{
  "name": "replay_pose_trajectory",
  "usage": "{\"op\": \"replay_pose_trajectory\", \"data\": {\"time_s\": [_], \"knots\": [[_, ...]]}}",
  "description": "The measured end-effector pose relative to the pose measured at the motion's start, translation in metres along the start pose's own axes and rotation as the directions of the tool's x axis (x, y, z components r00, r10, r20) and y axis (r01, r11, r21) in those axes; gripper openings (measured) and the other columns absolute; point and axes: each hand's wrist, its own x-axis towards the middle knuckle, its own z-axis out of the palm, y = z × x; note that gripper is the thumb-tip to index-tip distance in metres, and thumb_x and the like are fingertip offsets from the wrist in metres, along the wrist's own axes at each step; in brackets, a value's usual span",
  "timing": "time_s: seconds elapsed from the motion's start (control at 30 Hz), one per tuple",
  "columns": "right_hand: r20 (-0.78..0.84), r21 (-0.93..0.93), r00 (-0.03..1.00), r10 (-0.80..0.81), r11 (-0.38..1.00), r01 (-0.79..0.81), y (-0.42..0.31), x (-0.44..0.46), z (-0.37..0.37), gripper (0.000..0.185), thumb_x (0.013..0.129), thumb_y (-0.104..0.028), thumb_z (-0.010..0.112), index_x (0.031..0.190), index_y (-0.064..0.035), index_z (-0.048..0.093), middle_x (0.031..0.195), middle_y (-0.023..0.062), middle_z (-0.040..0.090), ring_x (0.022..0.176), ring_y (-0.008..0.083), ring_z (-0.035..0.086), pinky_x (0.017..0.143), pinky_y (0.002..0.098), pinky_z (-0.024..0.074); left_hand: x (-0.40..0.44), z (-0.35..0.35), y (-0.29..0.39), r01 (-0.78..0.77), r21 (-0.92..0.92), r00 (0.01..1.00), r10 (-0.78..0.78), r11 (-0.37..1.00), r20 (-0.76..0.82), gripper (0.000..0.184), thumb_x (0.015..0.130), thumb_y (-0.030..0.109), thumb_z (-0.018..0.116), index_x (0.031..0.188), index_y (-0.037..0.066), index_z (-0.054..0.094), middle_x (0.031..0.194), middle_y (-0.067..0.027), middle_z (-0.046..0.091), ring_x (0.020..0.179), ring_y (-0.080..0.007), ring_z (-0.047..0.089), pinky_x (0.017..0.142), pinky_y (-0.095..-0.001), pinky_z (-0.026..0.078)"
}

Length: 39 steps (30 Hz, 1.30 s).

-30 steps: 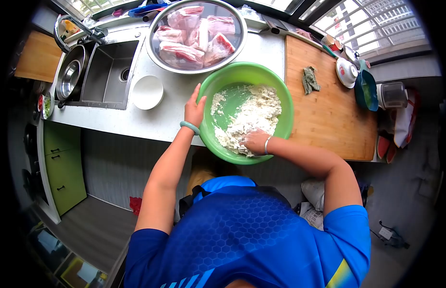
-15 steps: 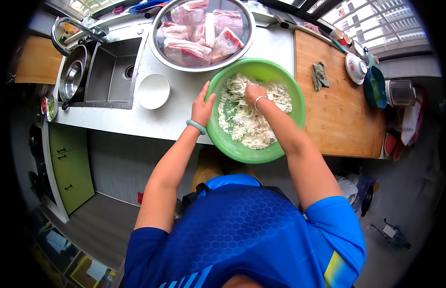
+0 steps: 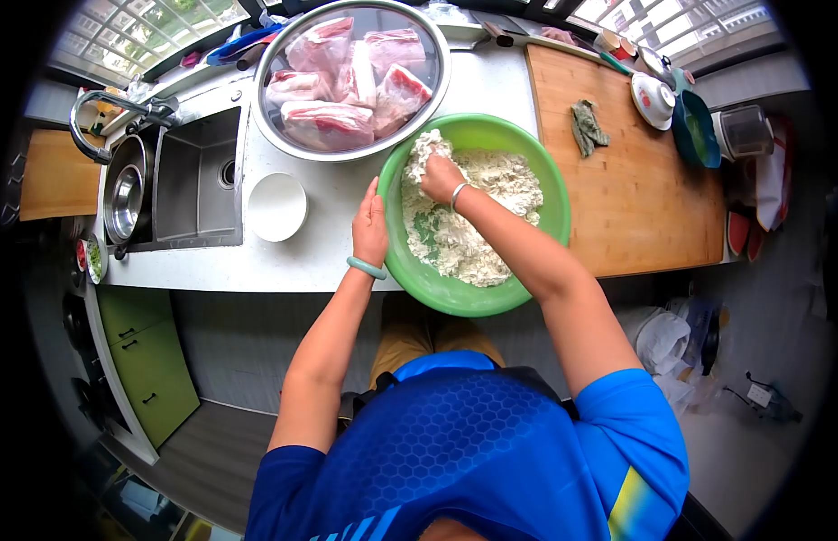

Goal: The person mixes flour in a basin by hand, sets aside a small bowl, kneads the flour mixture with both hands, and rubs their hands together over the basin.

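Note:
A big green basin (image 3: 552,203) stands at the counter's front edge with shaggy, floury dough (image 3: 473,236) inside. My right hand (image 3: 442,178), wearing a metal bracelet, is in the basin's left part, its fingers closed on a clump of the dough; the fingertips are partly buried. Flat against the basin's outer left side rests my left hand (image 3: 370,227), fingers stretched out along the wall. A jade-coloured bangle circles that wrist. Beside the left hand is a white bowl (image 3: 277,207).
Behind the basin, a steel bowl (image 3: 259,99) holds several large pieces of raw meat (image 3: 329,124). A wooden board (image 3: 644,212) with a crumpled cloth (image 3: 588,128) lies right. The sink (image 3: 198,189) with steel pans is left. Dishes line the board's far right.
My right hand has moved left through the basin, pushing dough up against its left wall. My left hand has straightened its fingers along the basin's side. The whole view has shifted slightly.

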Motion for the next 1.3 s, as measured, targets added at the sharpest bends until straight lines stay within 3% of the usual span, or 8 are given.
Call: {"op": "replay_pose_trajectory", "data": {"time_s": [0.33,0.5,0.67,0.7,0.77,0.87,1.0,1.3], "knots": [[0.329,0.088,0.743,-0.583,0.802,0.590,-0.003,-0.099,0.052,0.036,0.067,-0.009,0.056,0.101,-0.0032,0.046,0.093,0.0207,0.055,0.087,0.0372,0.053,0.075,0.0427,0.0433,0.011,0.000,-0.006,-0.033,-0.209,0.999,0.037,0.977,0.013,0.042,0.094,0.028,0.037,0.127,0.002,0.041,0.108,-0.0062,0.055,0.092,-0.0085,0.049,0.081,-0.0214,0.040],[0.644,-0.105,0.617,-0.452,0.746,0.657,0.035,-0.151,0.022,0.046,0.066,-0.009,0.059,0.111,-0.0085,0.049,0.102,0.0136,0.056,0.093,0.0315,0.055,0.078,0.0404,0.0448,0.045,0.004,-0.004,-0.029,-0.157,0.993,0.046,0.987,0.106,0.039,0.093,0.026,0.042,0.122,0.001,0.047,0.102,-0.0042,0.057,0.085,-0.0065,0.051,0.074,-0.0198,0.042],[0.679,-0.302,0.585,-0.444,0.557,0.774,0.045,-0.166,-0.009,0.019,0.077,-0.018,0.047,0.087,-0.0107,0.061,0.093,0.0106,0.059,0.089,0.0277,0.058,0.072,0.0422,0.0456,0.058,0.007,-0.022,-0.205,-0.112,0.978,0.200,0.972,-0.051,0.041,0.094,0.031,0.035,0.111,-0.002,0.052,0.086,-0.0075,0.059,0.076,-0.0096,0.053,0.069,-0.0214,0.044],[0.641,-0.266,0.583,-0.499,0.569,0.778,0.048,-0.161,0.008,0.018,0.076,-0.017,0.047,0.084,-0.0095,0.061,0.091,0.0106,0.059,0.086,0.0277,0.058,0.069,0.0416,0.0458,0.032,0.003,-0.005,0.081,-0.303,0.994,-0.097,0.950,-0.041,0.043,0.094,0.032,0.032,0.114,-0.001,0.049,0.076,-0.0063,0.056,0.074,-0.0131,0.054,0.068,-0.0240,0.044],[0.729,-0.295,0.530,-0.432,0.500,0.814,0.015,-0.137,0.011,0.021,0.068,-0.016,0.057,0.082,-0.0023,0.065,0.099,0.0127,0.059,0.091,0.0280,0.058,0.078,0.0402,0.0454,-0.016,0.007,-0.027,0.027,-0.227,0.977,-0.074,0.974,-0.200,0.044,0.095,0.033,0.029,0.118,-0.001,0.043,0.093,-0.0107,0.054,0.085,-0.0164,0.054,0.073,-0.0276,0.045],[0.604,-0.318,0.682,-0.412,0.660,0.680,-0.017,-0.079,0.027,0.018,0.059,-0.013,0.058,0.073,-0.0046,0.065,0.077,0.0153,0.063,0.076,0.0308,0.061,0.067,0.0400,0.0485,-0.101,0.050,-0.030,0.039,-0.358,0.924,-0.171,0.933,-0.343,0.044,0.094,0.026,0.034,0.128,-0.002,0.031,0.125,-0.0164,0.041,0.111,-0.0230,0.042,0.095,-0.0314,0.031],[0.320,-0.347,0.942,-0.095,0.914,0.210,0.003,-0.001,-0.014,0.022,0.070,-0.014,0.055,0.088,-0.0062,0.064,0.092,0.0148,0.063,0.087,0.0292,0.060,0.074,0.0384,0.0477,-0.138,0.070,-0.036,0.057,-0.444,0.940,-0.198,0.894,-0.278,0.047,0.095,0.021,0.033,0.135,0.002,0.017,0.134,-0.0143,0.029,0.120,-0.0239,0.034,0.098,-0.0321,0.027],[0.104,-0.404,0.987,0.123,0.912,-0.071,0.122,-0.110,-0.037,0.029,0.075,-0.012,0.049,0.101,-0.0026,0.059,0.107,0.0190,0.056,0.101,0.0306,0.054,0.084,0.0386,0.0446,-0.069,0.029,-0.009,0.055,-0.302,0.998,-0.047,0.952,0.034,0.043,0.093,0.018,0.037,0.132,0.001,0.029,0.122,-0.0117,0.045,0.106,-0.0174,0.047,0.089,-0.0274,0.037]]}}
